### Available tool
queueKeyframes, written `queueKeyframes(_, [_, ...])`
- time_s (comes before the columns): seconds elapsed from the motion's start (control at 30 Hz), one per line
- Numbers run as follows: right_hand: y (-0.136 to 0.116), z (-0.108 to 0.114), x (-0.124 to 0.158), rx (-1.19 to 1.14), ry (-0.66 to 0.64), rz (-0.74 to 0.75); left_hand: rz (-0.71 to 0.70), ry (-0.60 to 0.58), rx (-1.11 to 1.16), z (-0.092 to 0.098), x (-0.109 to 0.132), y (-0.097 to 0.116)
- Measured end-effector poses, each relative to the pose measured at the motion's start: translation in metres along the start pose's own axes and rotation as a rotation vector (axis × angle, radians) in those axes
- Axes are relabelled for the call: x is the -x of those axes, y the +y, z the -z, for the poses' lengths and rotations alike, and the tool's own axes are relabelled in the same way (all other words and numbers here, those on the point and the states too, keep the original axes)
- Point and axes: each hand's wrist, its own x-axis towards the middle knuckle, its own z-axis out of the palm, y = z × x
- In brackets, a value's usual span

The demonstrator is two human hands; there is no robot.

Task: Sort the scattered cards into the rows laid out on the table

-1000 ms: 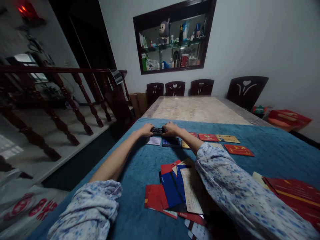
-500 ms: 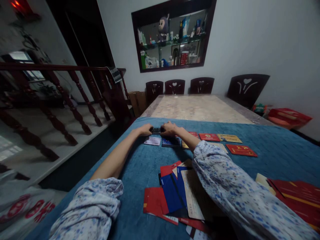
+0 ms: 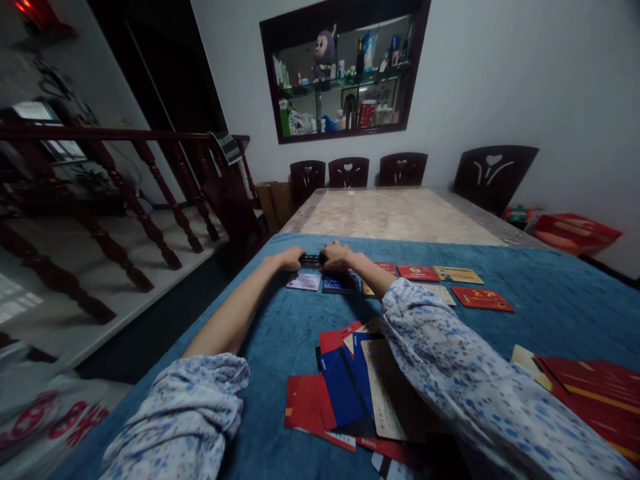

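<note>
At the far left of the blue cloth, a small black card [image 3: 313, 260] lies between my two hands. My left hand [image 3: 290, 258] grips its left end with closed fingers, and my right hand [image 3: 336, 256] holds the right end the same way. Just in front of them are a pale card [image 3: 304, 281] and a dark blue card [image 3: 340, 285], side by side. My right forearm partly covers a gold card [image 3: 369, 291]. Farther right sit a red card [image 3: 419, 273], a yellow card [image 3: 459, 275] and another red card [image 3: 483, 299].
Nearer me is a loose overlapping pile with a blue card sleeve [image 3: 343, 387], red sleeves [image 3: 304, 403] and a beige card [image 3: 383, 393]. More red envelopes [image 3: 595, 400] lie at the right. A blue cloth [image 3: 270, 393] covers the near part of the table; chairs [image 3: 404, 170] stand beyond.
The view has shifted very slightly. Both hands keep their places at the ends of the black card, and the other cards lie as before.
</note>
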Motion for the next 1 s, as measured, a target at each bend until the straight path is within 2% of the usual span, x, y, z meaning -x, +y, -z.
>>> queueKeyframes(0.7, [0.006, 0.004, 0.000, -0.028, -0.050, -0.004, 0.005, -0.039, 0.035, 0.003, 0.006, -0.004])
queueKeyframes(0.87, [0.005, 0.003, 0.003, -0.010, -0.041, 0.006, 0.000, -0.027, 0.027, 0.003, 0.008, -0.001])
queueKeyframes(1.0, [0.005, 0.002, 0.006, 0.009, -0.011, 0.001, 0.026, 0.029, 0.000, 0.002, 0.011, 0.000])
